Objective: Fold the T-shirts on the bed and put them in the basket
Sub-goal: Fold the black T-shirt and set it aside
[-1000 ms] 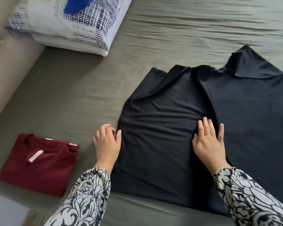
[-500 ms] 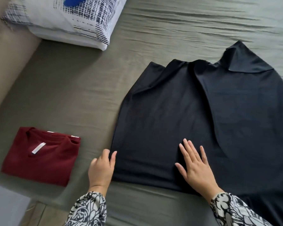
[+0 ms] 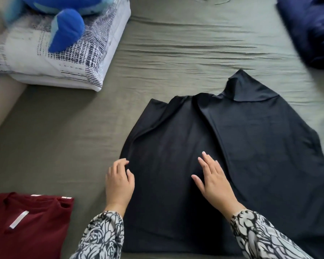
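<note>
Your right hand [image 3: 213, 181] lies flat, fingers straight, on the black T-shirt [image 3: 251, 146]. Your left hand [image 3: 119, 181] rests relaxed at its left edge — grasping nothing — near the bed's [image 3: 176, 53] front edge.

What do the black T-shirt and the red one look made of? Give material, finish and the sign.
Black T-shirt: thin, smooth knit, possibly synthetic; a faint sheen at its folded top and soft, limp drape.
Red T-shirt: matte knit, likely cotton; no shine, fine surface texture, white neck label. Neither fibre is certain.
</note>
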